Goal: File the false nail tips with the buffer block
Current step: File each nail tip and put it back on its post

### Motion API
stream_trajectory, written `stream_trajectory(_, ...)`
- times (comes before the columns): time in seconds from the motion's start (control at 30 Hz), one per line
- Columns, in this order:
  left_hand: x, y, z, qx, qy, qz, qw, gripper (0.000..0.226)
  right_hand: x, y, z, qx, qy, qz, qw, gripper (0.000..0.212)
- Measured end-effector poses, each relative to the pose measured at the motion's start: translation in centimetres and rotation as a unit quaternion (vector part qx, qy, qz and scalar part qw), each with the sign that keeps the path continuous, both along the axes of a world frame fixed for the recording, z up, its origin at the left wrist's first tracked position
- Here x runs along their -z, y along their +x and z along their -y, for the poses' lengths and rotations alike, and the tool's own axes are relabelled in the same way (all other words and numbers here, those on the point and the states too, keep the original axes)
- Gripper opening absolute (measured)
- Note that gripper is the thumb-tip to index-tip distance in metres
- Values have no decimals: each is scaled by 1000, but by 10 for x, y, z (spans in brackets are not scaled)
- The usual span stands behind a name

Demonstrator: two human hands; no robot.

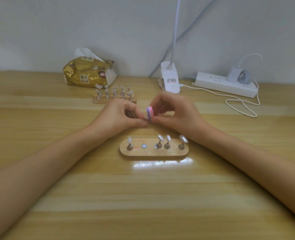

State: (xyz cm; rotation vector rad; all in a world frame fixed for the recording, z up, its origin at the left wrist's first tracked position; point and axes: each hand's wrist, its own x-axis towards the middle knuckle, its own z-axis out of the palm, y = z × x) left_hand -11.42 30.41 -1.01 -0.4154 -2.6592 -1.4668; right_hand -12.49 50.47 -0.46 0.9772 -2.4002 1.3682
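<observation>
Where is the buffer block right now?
Head view, centre: the pink-and-purple buffer block is pinched in the right hand, raised just beyond the near wooden stand, against the nail tip the left hand pinches.

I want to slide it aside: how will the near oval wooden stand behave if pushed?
The wooden stand lies flat and broad, so it would probably slide, not tip. Its slim pegs carry nail tips on top and lean differently, so they may wobble or topple. The table looks glossy, hinting at little grip.
</observation>
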Motion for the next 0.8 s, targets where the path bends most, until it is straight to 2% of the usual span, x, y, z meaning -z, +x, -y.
stream_trajectory(0.13,0,0,1,9,-2,-1,1000,17,2,2,0,6,-15,-17,1000,15)
stream_trajectory(0.23,1,0,1,11,-4,-7,1000,19,3,1,0,-3,15,-11,1000,14)
stream_trajectory(0.47,-2,3,0,6,-25,2,1000,12,4,0,-1,-11,23,-19,1000,12)
stream_trajectory(0.6,-29,11,12,-5,26,25,999,13,4,1,-4,-14,1,-23,1000,15)
stream_trajectory(0.7,-49,27,16,48,61,15,997,20,3,1,-5,-22,-3,-1,1000,20)
stream_trajectory(0.8,-40,52,5,77,19,15,997,15,2,1,-5,-28,2,9,1000,20)
